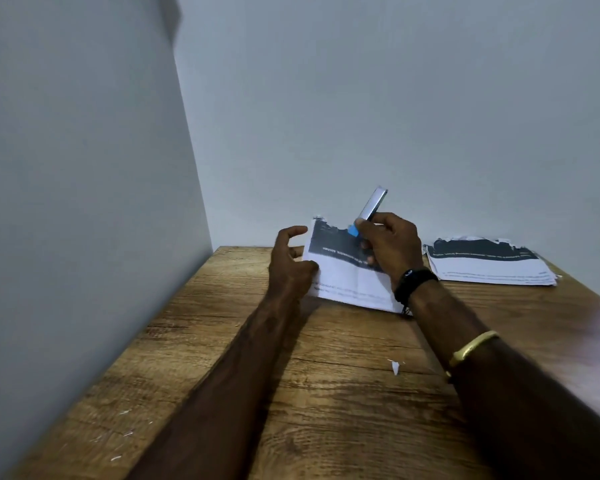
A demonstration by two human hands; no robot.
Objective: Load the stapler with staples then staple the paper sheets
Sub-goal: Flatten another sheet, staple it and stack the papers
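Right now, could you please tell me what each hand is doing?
Left hand: pinching the sheets at their left edge.
Right hand: gripping the stapler.

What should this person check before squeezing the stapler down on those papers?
1. Left hand holds the sheets at their left edge: ok.
2. Right hand grips the stapler: ok.
3. Stapler is at the sheets' top edge: ok.
4. Sheets sit properly inside the stapler's mouth: cannot tell, the hand hides it.
5. Staples are loaded: cannot tell.
6. Second stack lies apart on the table, out of the way: ok.
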